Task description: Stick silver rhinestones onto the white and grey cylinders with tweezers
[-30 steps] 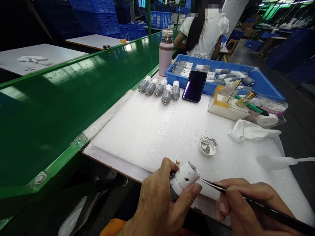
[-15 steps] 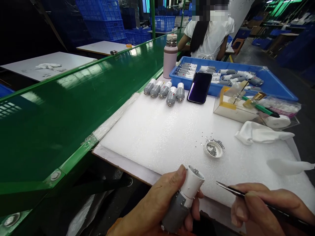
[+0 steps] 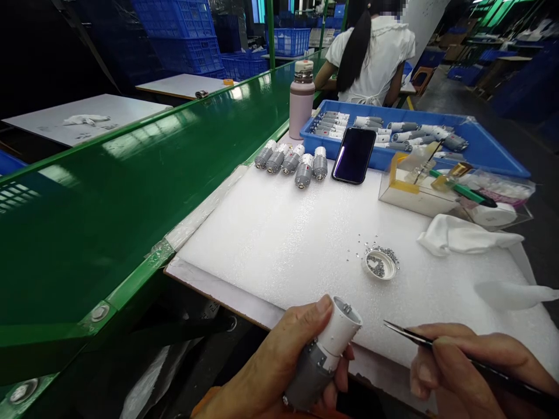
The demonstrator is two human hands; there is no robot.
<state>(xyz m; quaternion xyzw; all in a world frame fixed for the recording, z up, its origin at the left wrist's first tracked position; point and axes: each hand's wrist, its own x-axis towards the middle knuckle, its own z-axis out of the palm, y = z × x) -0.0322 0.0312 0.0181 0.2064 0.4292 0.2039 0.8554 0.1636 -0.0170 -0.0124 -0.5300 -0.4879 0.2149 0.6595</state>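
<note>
My left hand (image 3: pixel 271 369) is wrapped round a small motor (image 3: pixel 325 355) with a grey body and a white cap, tilted so the cap's open end points up and right. My right hand (image 3: pixel 467 372) pinches black tweezers (image 3: pixel 410 335), whose tips sit a short way right of the cap without touching it. A small white dish (image 3: pixel 379 266) of tiny metal parts lies on the white foam mat (image 3: pixel 297 238) just beyond both hands, with a few parts scattered round it.
Several grey motors (image 3: pixel 293 160) lie in a row at the mat's far edge beside a dark phone (image 3: pixel 354 155). Behind are a blue tray (image 3: pixel 480 152) of motors, a pink bottle (image 3: pixel 301 99), a clear box (image 3: pixel 414 189), a white cloth (image 3: pixel 463 240). A green conveyor (image 3: pixel 131 174) runs along the left. A person in white sits beyond.
A second ago the motor's cap end faced the tweezers, which nearly touched it. My left hand has since turned the motor more upright and the tweezers have drawn back to the right.
</note>
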